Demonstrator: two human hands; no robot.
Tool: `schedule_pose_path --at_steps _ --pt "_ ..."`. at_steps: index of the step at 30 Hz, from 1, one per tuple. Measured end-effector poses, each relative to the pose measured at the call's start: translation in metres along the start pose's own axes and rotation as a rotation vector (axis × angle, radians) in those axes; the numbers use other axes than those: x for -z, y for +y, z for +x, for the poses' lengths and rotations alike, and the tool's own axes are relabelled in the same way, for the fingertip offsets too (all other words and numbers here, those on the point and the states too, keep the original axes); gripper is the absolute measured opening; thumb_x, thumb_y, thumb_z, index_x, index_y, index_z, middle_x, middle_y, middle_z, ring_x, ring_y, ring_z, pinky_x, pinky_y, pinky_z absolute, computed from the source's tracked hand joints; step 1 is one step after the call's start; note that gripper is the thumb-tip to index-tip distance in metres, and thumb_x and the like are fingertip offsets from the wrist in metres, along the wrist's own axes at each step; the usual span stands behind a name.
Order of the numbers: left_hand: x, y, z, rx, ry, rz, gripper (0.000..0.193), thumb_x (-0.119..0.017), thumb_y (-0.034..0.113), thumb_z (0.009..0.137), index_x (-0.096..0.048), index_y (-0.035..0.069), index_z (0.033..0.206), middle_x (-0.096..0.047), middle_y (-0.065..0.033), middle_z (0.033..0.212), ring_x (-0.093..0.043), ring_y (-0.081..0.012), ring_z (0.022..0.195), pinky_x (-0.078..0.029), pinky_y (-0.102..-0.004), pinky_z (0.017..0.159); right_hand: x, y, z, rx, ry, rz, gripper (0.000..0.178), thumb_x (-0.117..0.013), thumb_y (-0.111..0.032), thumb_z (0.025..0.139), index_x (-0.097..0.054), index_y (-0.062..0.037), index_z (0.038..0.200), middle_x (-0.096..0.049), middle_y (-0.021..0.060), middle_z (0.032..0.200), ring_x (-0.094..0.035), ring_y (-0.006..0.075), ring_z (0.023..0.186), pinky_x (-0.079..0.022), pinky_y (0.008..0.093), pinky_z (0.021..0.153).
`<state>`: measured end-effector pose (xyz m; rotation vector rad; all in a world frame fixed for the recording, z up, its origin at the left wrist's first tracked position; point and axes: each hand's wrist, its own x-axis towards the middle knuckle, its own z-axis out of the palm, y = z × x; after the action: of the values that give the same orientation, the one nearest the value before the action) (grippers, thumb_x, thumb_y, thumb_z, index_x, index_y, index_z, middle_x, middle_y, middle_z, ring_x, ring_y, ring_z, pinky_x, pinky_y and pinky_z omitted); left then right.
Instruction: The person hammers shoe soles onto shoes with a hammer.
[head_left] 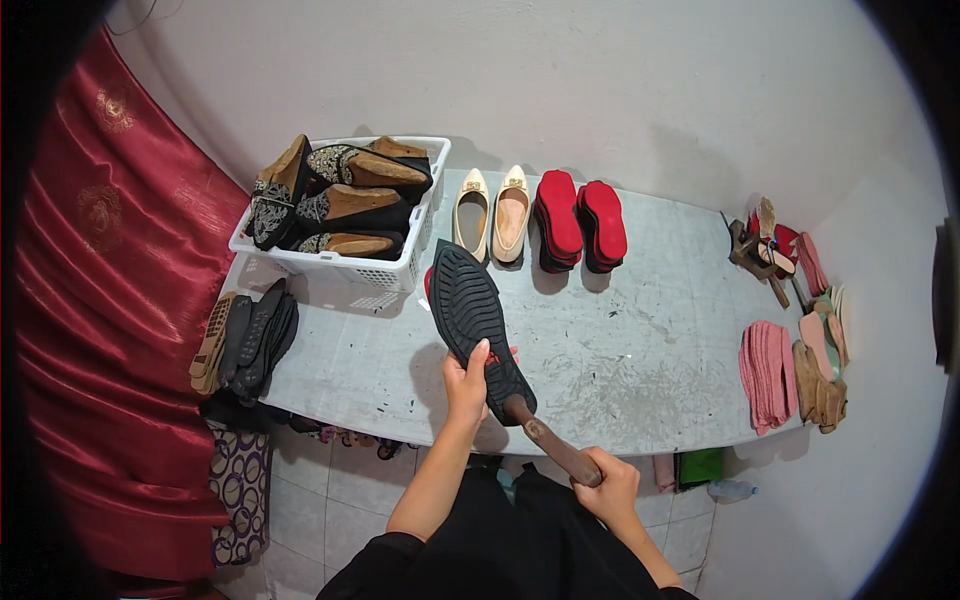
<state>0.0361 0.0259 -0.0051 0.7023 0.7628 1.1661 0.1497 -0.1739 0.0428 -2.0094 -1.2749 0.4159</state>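
My left hand (467, 385) is closed around a black shoe sole (466, 300), thumb on its ridged, grooved underside. Something red shows at the sole's left edge and near my thumb; whether it is one piece with the sole, I cannot tell. In my right hand (606, 490) is the lower end of a brown wooden, stick-like tool (560, 450). Its thicker rounded end meets the heel of the sole, and I cannot tell whether it presses on it. The sole is held up above the front half of the table.
On the grey-covered table (380, 370) stand a white basket (413, 265) of shoes on wooden lasts, cream flats (511, 215) and stacked red insoles (560, 215). Dark soles (262, 340) lie left; pink pieces (768, 375) and hand tools (757, 255) lie right. A red curtain (120, 350) hangs left.
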Motion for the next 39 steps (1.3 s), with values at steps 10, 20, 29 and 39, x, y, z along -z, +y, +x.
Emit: schedule_pose_path --at_steps 10,20,29,39 --pt "-0.007 0.002 -0.005 0.007 -0.047 -0.037 0.031 -0.053 0.019 0.086 -0.050 -0.006 0.105 -0.060 -0.0158 0.097 -0.065 -0.0271 0.079 -0.057 -0.0395 0.066 -0.006 -0.004 0.011 0.009 0.062 0.046 0.019 -0.068 -0.012 0.062 -0.063 -0.0117 0.081 -0.062 0.0083 0.066 -0.062 0.0255 0.059 -0.045 0.0312 0.051" --pt "-0.012 0.005 -0.015 0.086 -0.026 -0.152 0.025 -0.055 0.014 0.087 -0.047 -0.001 0.104 -0.061 -0.0136 0.087 -0.065 -0.0268 0.073 -0.056 -0.0377 0.063 -0.009 -0.010 0.016 -0.029 0.045 0.080 0.019 -0.065 -0.007 0.059 -0.061 -0.0091 0.078 -0.060 0.0106 0.063 -0.062 0.0285 0.060 -0.047 0.0323 0.055" --pt "-0.005 -0.010 -0.013 0.072 -0.065 -0.082 0.023 -0.054 0.011 0.088 -0.048 -0.003 0.105 -0.061 -0.0149 0.092 -0.065 -0.0260 0.076 -0.055 -0.0363 0.066 -0.005 -0.010 0.028 0.067 0.122 0.171 0.017 -0.068 -0.012 0.064 -0.063 -0.0099 0.080 -0.060 0.0085 0.064 -0.061 0.0261 0.058 -0.045 0.0303 0.053" --pt "-0.004 -0.022 -0.032 -0.039 -0.103 0.179 0.019 -0.057 0.010 0.087 -0.052 0.001 0.104 -0.060 -0.0057 0.090 -0.059 -0.0139 0.076 -0.049 -0.0276 0.067 -0.002 -0.029 0.053 0.122 0.127 0.098 0.019 -0.066 -0.009 0.063 -0.062 -0.0098 0.081 -0.060 0.0102 0.065 -0.062 0.0269 0.060 -0.045 0.0318 0.053"
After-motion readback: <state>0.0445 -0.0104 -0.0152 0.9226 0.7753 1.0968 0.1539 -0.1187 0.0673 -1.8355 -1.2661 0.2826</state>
